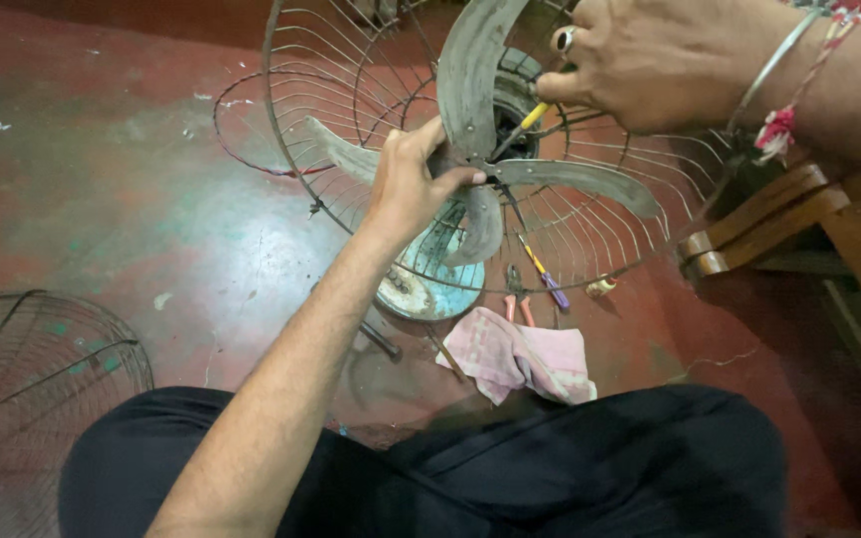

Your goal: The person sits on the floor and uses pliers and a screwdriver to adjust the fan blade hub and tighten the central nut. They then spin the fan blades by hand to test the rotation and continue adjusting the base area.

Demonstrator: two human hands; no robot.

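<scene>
On the red painted floor (102, 149) in front of our knees stands a dismantled fan, and both our hands are at its centre. Our left hand (413, 179) reaches up from below and curls around the hub where the blades meet: the thumb lies across the front near the hub, and the fingers wrap behind a blade root, closed on it. Our right hand (650, 65) comes in from the upper right, wearing a ring and a thin bangle with a red thread at the wrist. It pinches the yellow handle of a screwdriver (525, 120) between thumb and fingers; the shaft slants down and left, with its tip at the hub, just beside the left thumb.

The fan blades (470, 75) are grey, dusty and three in number as far as we can see, radiating from the hub. Behind them sits the rear wire guard (630, 224), tilted toward us, its ribs thin and rusty. Below the hub we see the pale blue motor housing (440, 284), worn and scuffed.

On the floor below the guard lie a second screwdriver with a yellow and purple handle (547, 279), pliers with orange grips (517, 299), and a crumpled pink cloth (520, 361) just beside them. A separate wire guard (32, 379) rests at lower left, well apart from the fan. A wooden furniture leg (779, 214) stands at right, near the rear guard's rim. Our dark trousers (600, 468) fill the bottom edge.
</scene>
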